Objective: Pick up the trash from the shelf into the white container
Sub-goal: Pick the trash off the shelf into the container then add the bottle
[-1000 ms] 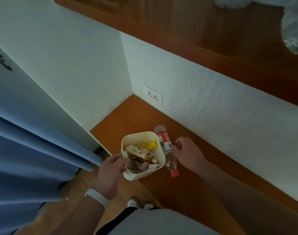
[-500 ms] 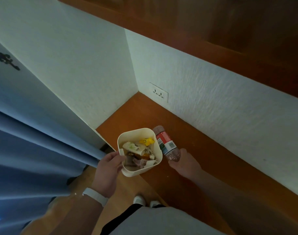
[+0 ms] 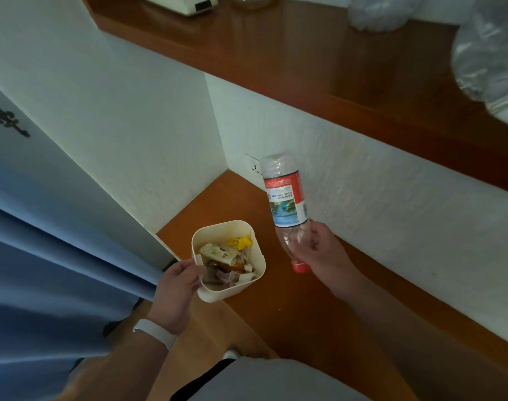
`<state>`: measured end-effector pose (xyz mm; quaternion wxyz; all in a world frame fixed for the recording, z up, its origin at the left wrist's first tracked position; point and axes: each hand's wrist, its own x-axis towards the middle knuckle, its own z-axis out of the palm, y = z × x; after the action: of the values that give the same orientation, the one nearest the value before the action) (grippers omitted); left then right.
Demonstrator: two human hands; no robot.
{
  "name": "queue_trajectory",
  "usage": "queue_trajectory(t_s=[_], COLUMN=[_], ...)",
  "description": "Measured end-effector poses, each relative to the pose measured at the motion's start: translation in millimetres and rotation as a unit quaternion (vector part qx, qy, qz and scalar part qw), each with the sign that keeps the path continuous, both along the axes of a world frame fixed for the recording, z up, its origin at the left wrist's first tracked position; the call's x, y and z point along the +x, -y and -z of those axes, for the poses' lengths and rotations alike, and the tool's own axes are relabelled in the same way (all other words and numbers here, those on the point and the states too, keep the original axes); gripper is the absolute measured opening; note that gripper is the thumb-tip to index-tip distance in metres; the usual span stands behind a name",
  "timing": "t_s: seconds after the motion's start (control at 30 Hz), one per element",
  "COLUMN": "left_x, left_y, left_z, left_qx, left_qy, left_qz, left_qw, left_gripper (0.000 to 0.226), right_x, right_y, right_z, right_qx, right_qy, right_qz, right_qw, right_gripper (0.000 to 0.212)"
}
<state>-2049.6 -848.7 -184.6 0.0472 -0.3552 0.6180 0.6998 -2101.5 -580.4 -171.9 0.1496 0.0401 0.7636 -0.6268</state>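
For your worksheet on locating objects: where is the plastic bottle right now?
The plastic bottle is held by the right hand, lifted right of the white container.

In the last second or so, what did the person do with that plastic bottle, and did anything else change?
The right hand closed around the plastic bottle, which had been lying on the shelf beside the white container, and lifted it clear. It now holds the bottle near its red cap, base raised toward the wall. The left hand kept its grip on the container's rim, with the trash inside unchanged.
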Motion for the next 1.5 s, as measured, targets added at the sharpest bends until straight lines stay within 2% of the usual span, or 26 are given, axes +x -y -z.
queue_trajectory(t_s=[0.1, 0.23, 0.37, 0.43, 0.53, 0.63, 0.9, 1.1, 1.3, 1.5], left_x=[2.3, 6.2, 9.6, 11.5, 14.5, 17.9, 21.7, 21.3, 14.4, 13.1], left_y=[0.3, -2.4, -5.3, -6.2, -6.4, -5.1, -9.7, -17.4, -21.3, -18.5], left_z=[1.0, 1.1, 0.6, -2.6, -6.2, -5.7, -3.5, -8.7, -7.7, -9.9], left_qx=[-0.008, -0.014, -0.010, -0.005, -0.006, -0.010, -0.032, -0.038, -0.014, 0.006], left_qy=[0.001, -0.003, -0.003, -0.004, -0.006, -0.006, -0.001, -0.004, 0.005, 0.016], left_qz=[0.010, 0.009, 0.015, 0.022, 0.029, 0.027, 0.042, 0.081, 0.041, 0.022], left_qw=[1.000, 1.000, 1.000, 1.000, 1.000, 1.000, 0.999, 0.996, 0.999, 1.000], left_gripper=[0.016, 0.013, 0.019, 0.020, 0.018, 0.018, 0.018, 0.017, 0.018, 0.021], right_x=[1.8, 5.3, 15.7, 19.8, 21.0, 20.0, 10.1, -0.5, -15.6, -17.8], right_y=[17.9, 44.6, 72.0, 80.5, 80.8, 74.3, 63.8, 60.7, 59.1, 56.8], right_z=[-13.3, -20.4, -16.6, -12.3, -6.2, -10.6, -13.4, -13.1, -19.6, -19.4], right_qx=[-0.073, -0.112, -0.113, -0.111, -0.119, -0.104, -0.068, 0.002, 0.071, 0.081], right_qy=[-0.010, -0.029, -0.043, -0.031, 0.000, 0.015, -0.011, -0.026, -0.030, -0.011], right_qz=[-0.013, -0.056, -0.114, -0.147, -0.154, -0.130, -0.070, -0.071, -0.083, -0.107], right_qw=[0.997, 0.992, 0.986, 0.982, 0.981, 0.986, 0.995, 0.997, 0.994, 0.991], right_gripper=[0.057, 0.065, 0.071, 0.081, 0.081, 0.076, 0.075, 0.066, 0.062, 0.059])
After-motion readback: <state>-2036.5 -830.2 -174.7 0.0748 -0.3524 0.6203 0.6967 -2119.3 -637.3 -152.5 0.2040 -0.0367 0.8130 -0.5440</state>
